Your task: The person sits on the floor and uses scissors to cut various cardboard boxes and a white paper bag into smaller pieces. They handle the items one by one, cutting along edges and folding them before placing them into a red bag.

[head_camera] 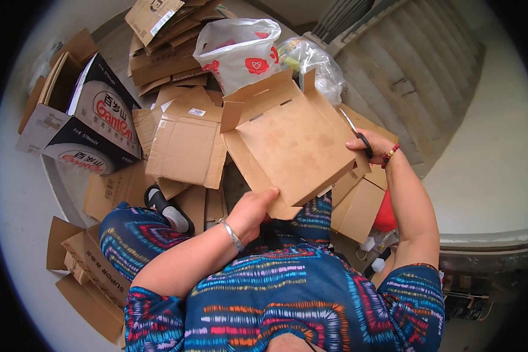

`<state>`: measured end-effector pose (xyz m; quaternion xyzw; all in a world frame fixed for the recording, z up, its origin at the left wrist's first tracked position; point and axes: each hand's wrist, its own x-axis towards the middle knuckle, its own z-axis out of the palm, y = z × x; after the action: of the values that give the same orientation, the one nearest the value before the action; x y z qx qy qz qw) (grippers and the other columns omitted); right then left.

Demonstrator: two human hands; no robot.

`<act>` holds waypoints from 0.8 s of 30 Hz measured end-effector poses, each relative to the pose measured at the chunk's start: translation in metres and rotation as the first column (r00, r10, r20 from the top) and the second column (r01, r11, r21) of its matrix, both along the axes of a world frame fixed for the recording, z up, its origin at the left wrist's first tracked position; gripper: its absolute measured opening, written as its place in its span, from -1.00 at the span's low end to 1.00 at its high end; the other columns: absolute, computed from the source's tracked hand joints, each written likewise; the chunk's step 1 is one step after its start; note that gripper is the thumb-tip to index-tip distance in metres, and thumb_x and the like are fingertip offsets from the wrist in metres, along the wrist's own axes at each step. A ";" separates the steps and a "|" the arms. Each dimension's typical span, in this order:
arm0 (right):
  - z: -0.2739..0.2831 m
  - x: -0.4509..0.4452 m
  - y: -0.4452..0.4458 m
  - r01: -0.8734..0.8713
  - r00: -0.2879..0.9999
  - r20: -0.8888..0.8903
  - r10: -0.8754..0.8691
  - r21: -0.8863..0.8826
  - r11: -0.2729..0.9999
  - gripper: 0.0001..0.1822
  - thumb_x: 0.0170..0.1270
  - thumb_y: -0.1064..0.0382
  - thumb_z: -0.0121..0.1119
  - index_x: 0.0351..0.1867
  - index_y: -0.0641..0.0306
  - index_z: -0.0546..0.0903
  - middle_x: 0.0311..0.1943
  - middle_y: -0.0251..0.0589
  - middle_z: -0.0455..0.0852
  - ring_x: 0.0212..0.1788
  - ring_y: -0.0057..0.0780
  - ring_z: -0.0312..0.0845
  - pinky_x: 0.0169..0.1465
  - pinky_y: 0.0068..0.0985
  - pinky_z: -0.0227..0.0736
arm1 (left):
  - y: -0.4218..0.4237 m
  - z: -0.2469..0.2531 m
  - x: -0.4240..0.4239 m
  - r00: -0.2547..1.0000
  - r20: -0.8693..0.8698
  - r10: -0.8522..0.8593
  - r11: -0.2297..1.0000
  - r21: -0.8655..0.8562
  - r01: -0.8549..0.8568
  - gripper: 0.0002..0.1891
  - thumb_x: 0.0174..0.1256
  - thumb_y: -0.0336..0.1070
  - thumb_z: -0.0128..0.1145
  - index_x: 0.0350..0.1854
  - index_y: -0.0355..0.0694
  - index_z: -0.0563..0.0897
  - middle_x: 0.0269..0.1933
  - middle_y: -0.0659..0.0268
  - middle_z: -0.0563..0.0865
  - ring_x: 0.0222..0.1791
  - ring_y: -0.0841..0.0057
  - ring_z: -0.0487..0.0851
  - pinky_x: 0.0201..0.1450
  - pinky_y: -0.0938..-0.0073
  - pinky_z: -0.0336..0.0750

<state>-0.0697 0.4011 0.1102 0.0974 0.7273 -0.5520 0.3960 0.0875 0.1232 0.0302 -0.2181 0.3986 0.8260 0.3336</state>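
A shallow brown cardboard box [295,136], its flaps partly unfolded, is held up before me above my lap. My left hand [251,213] grips its near left corner, thumb on the inner side of the cardboard. At the right edge my right hand [372,145] holds a pair of black-handled scissors [363,143] and also steadies the box there. The scissors' blades point up and away along the outside of the box wall. Most of the right fingers are hidden behind the cardboard.
Flattened cardboard [189,149] lies beyond my foot, with a cardboard stack [167,61] behind it. A white plastic bag [237,57] and a clear bag [319,66] stand ahead. Left are a Ganten carton [101,119] and a Supor carton [94,264]. Stairs [405,79] rise at right.
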 end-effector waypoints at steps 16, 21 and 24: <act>-0.021 -0.009 -0.122 -0.143 0.970 -0.235 0.058 -0.363 0.921 -0.16 -0.22 0.35 0.43 0.17 0.28 0.24 0.03 -0.11 0.46 0.02 -0.32 0.46 0.07 -0.36 0.44 | -0.130 -0.015 -0.056 0.792 -0.332 0.513 0.850 0.071 -0.522 -0.66 0.17 -0.41 0.14 -0.01 -0.40 0.44 -0.14 0.06 0.63 -0.23 0.36 0.67 -0.16 0.41 0.59; -0.066 -0.032 -0.166 -0.071 0.801 -0.596 0.051 -0.011 0.997 -0.41 -0.21 0.52 0.35 -0.03 0.42 0.42 -0.23 -0.21 0.61 -0.22 -0.49 0.54 -0.10 -0.56 0.45 | -0.158 -0.008 -0.042 0.793 -0.337 0.507 0.858 0.289 -0.426 -0.45 0.21 -0.30 0.12 0.23 -0.31 0.25 0.12 0.14 0.49 0.05 0.37 0.55 0.03 0.32 0.51; -0.102 -0.044 -0.179 -0.026 0.807 -0.590 0.040 0.032 0.999 -0.39 -0.26 0.50 0.38 -0.04 0.44 0.44 -0.23 -0.22 0.62 -0.21 -0.51 0.51 -0.07 -0.56 0.41 | -0.175 -0.012 -0.040 0.743 -0.503 0.441 0.893 0.328 -0.308 -0.28 0.10 -0.15 0.25 0.26 -0.35 0.22 0.14 0.17 0.48 0.14 0.38 0.48 0.16 0.31 0.39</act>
<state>-0.1133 0.2216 0.0086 -0.0868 0.8220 -0.5399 0.1590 0.0477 -0.0513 0.0186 -0.0008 0.3313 0.9423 0.0490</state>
